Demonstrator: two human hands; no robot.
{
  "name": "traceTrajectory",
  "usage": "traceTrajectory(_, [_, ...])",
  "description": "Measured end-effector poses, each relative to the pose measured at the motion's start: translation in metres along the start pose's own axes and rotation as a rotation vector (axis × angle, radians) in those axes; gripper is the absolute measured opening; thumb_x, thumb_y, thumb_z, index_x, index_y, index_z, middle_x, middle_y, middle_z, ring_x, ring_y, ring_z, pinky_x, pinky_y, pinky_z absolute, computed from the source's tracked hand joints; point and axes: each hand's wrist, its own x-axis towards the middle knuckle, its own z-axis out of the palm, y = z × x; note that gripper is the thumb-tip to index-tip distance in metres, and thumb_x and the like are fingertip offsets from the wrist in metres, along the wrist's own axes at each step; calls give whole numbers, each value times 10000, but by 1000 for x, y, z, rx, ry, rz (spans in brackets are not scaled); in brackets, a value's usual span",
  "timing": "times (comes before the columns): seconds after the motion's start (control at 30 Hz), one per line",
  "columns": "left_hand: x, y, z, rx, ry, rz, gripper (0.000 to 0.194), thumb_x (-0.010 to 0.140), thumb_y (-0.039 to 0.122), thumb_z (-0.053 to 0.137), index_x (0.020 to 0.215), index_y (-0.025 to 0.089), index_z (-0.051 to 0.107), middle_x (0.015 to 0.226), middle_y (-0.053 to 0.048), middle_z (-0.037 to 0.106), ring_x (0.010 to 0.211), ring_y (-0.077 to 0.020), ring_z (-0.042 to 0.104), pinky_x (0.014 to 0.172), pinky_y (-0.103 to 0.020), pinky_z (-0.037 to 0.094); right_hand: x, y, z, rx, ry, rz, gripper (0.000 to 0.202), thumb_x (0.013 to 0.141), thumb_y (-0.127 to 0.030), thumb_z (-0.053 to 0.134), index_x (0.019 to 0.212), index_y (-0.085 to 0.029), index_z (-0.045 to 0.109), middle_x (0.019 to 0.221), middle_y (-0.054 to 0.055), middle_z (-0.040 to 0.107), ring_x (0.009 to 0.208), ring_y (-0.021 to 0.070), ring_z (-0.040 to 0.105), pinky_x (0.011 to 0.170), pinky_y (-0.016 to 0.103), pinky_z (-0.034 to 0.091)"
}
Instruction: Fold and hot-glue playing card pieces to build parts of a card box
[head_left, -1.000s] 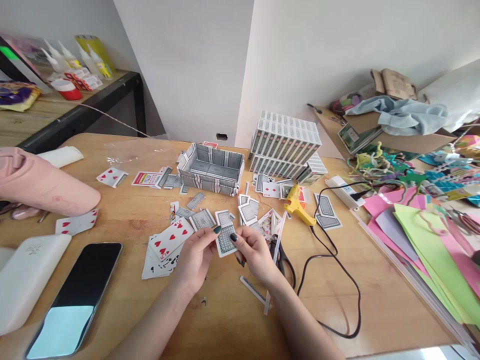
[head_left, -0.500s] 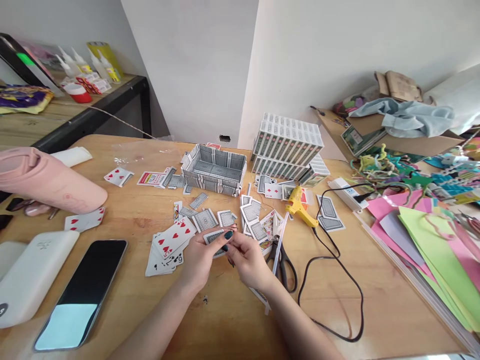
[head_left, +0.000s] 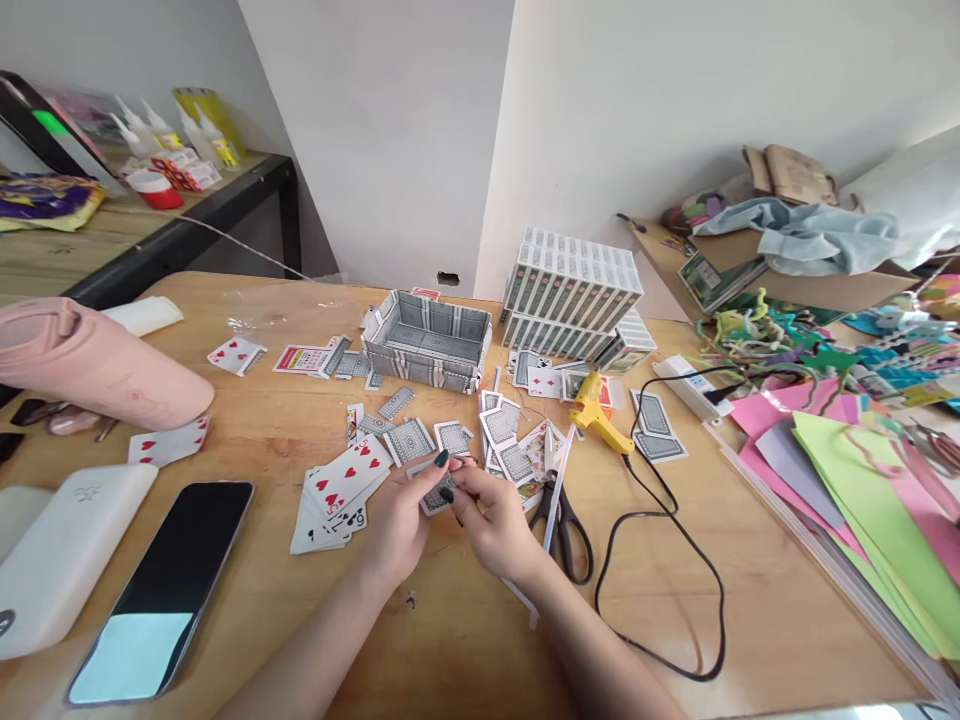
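Note:
Between my two hands is a playing card (head_left: pixel 433 492), its grey patterned back facing up. My left hand (head_left: pixel 401 515) grips the card's left side, thumb on top. My right hand (head_left: pixel 491 515) pinches its right edge, where the fingers hide part of it. Just left of my hands lies a fan of playing cards (head_left: pixel 341 485), the five of hearts on top. Cut card pieces (head_left: pixel 409 440) are scattered beyond my fingers. A box made of cards (head_left: pixel 427 340) stands farther back. Black-handled scissors (head_left: pixel 566 530) lie by my right wrist, under a clear glue stick.
A yellow glue gun (head_left: pixel 600 415) rests at right, its black cord looping over the table. Stacked card packs (head_left: pixel 574 290) stand at the back. A phone (head_left: pixel 165 590), a white power bank (head_left: pixel 71 560) and a pink roll (head_left: pixel 105 365) occupy the left; coloured paper (head_left: pixel 862 500) lies right.
My left thumb has lifted and straightened on the card, and my right fingers have shifted along its edge. More of the card's back shows now.

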Motion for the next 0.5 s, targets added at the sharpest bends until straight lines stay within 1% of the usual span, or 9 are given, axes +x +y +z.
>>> traceTrajectory(0.07, [-1, 0, 0, 122, -5, 88, 148, 704, 273, 685, 797, 168, 731, 879, -65, 722, 933, -229, 625, 824, -319, 476, 0, -1, -1, 95, -7, 36, 193, 846, -210, 447, 656, -182, 464, 587, -34, 387, 538, 99, 346, 516, 216, 313])
traceTrajectory(0.17, [-2, 0, -2, 279, 10, 179, 177, 725, 280, 673, 859, 180, 728, 896, -56, 719, 905, -218, 626, 822, -314, 470, 1, -2, -1, 227, -40, 90, 205, 856, -275, 461, 673, -182, 460, 571, -43, 375, 520, 94, 332, 488, 214, 298])
traceTrajectory(0.23, [-2, 0, -4, 354, 39, 233, 163, 732, 273, 666, 856, 188, 730, 881, -47, 718, 889, -210, 624, 814, -300, 462, 0, -3, -2, 276, -75, 120, 202, 857, -312, 470, 705, -179, 481, 558, -47, 383, 507, 91, 337, 479, 212, 297])
traceTrajectory(0.33, [-4, 2, -5, 432, 61, 316, 112, 736, 247, 655, 805, 201, 731, 845, -27, 712, 871, -196, 616, 803, -273, 445, 0, -5, -2, 275, -120, 135, 224, 855, -348, 475, 714, -175, 499, 547, -46, 395, 505, 90, 347, 476, 211, 299])
traceTrajectory(0.4, [-6, 3, -5, 450, 54, 331, 97, 742, 243, 639, 773, 208, 724, 822, -16, 704, 836, -190, 610, 776, -265, 441, 0, -6, -3, 257, -141, 130, 242, 857, -348, 470, 685, -178, 482, 551, -43, 398, 513, 90, 350, 483, 212, 303])
traceTrajectory(0.5, [-8, 5, -3, 444, 70, 310, 104, 737, 255, 619, 704, 198, 699, 769, -17, 682, 776, -189, 595, 734, -265, 435, 0, -7, -2, 206, -146, 99, 249, 862, -312, 454, 649, -182, 448, 577, -35, 398, 535, 91, 350, 502, 215, 308])
